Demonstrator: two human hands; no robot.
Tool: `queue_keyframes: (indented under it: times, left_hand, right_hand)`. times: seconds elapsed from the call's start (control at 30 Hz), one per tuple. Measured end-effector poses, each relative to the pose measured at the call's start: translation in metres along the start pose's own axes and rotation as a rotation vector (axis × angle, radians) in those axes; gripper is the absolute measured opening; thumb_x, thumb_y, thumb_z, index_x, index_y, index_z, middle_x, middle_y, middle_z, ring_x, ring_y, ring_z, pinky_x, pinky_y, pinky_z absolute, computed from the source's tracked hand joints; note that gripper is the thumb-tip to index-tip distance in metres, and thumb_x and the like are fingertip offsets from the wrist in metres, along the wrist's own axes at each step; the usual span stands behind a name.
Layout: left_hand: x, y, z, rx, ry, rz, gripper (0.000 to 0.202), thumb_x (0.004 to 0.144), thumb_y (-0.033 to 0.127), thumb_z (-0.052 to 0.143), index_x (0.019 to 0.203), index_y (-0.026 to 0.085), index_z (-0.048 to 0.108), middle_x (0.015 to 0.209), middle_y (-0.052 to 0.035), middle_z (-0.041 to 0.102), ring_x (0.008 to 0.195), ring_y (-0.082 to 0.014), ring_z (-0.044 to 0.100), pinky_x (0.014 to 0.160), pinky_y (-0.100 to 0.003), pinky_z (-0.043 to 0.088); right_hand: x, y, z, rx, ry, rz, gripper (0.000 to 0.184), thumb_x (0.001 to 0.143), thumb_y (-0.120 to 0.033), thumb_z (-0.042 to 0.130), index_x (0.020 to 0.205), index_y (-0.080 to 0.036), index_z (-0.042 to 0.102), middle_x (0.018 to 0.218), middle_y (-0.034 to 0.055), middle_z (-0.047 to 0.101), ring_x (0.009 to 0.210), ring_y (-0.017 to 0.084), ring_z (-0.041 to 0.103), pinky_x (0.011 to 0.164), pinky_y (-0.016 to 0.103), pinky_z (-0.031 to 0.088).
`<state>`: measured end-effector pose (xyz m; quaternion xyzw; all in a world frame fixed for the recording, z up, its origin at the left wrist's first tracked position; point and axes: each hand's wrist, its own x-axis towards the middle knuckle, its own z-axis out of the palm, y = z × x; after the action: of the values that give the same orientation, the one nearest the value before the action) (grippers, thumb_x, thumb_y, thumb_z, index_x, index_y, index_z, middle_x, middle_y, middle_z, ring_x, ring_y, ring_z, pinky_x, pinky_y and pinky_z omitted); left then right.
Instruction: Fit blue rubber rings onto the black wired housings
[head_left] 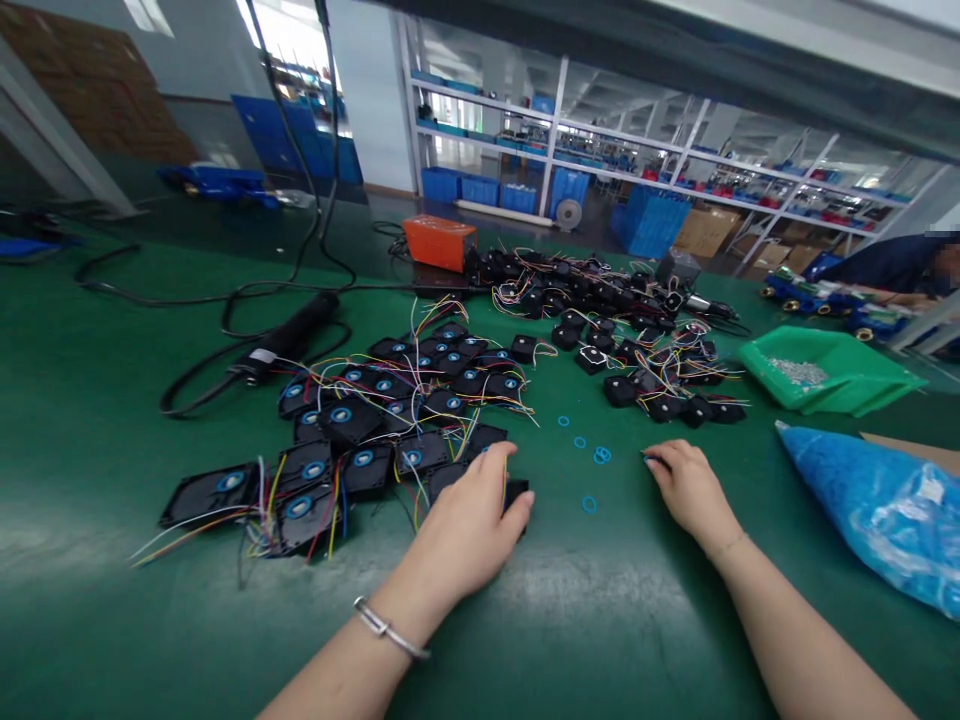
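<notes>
My left hand (469,520) rests on the green table with its fingers curled over a black square part (516,493) with coloured wires, at the near edge of a pile of like parts (360,430) that carry blue rings. My right hand (686,485) lies knuckles up further right, fingers bent down to the table top; whatever is under the fingertips is hidden. Several loose blue rings (600,455) lie between the two hands. A second pile of black wired parts (637,350) without rings sits farther back.
A green tray (862,385) with small pale pieces stands at the right, a blue plastic bag (877,510) near it. An orange box (439,242) and black cables (247,300) lie at the back left. Another person's arm (892,265) shows far right.
</notes>
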<state>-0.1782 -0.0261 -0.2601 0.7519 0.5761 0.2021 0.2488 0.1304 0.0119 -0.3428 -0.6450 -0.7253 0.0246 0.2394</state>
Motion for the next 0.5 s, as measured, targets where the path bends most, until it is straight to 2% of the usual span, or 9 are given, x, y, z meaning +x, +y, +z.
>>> queue_keyframes:
  times: [0.13,0.27,0.4,0.5]
  left_hand:
    - [0.004,-0.01,-0.003,-0.027,-0.046,-0.001,0.056,0.083,0.036,0.05,0.133,0.023,0.029,0.103,-0.0085,0.064,0.094,-0.0294,0.06,0.079,-0.038,0.043]
    - [0.005,-0.011,0.001,-0.07,-0.081,0.093,0.056,0.086,0.037,0.048,0.136,0.027,0.025,0.118,-0.0071,0.058,0.107,-0.0256,0.054,0.089,-0.035,0.041]
    - [0.004,-0.007,0.007,0.147,0.063,0.132,0.051,0.088,0.031,0.045,0.135,0.024,0.028,0.135,-0.0078,0.041,0.115,-0.0252,0.046,0.096,-0.037,0.038]
    - [0.001,-0.003,0.007,0.298,0.151,0.104,0.048,0.09,0.028,0.042,0.135,0.021,0.028,0.131,-0.0098,0.042,0.11,-0.0254,0.048,0.093,-0.04,0.041]
  right_hand:
    - [-0.004,-0.014,-0.006,0.058,-0.056,-0.016,0.022,0.086,-0.028,0.045,0.087,-0.017,0.064,0.087,0.0086,0.061,0.087,0.023,0.056,0.082,0.04,0.044]
    - [-0.016,-0.041,-0.013,0.153,-0.15,-0.083,0.023,0.089,-0.028,0.04,0.096,-0.021,0.062,0.091,0.0036,0.063,0.086,0.018,0.059,0.078,0.03,0.048]
    - [-0.023,-0.052,-0.011,0.145,-0.17,-0.136,0.024,0.089,-0.024,0.04,0.1,-0.022,0.061,0.091,0.0044,0.063,0.088,0.019,0.058,0.08,0.033,0.047]
    - [-0.023,-0.043,-0.008,0.095,-0.109,-0.097,0.026,0.089,-0.024,0.04,0.101,-0.019,0.062,0.093,0.0089,0.06,0.089,0.023,0.055,0.081,0.039,0.045]
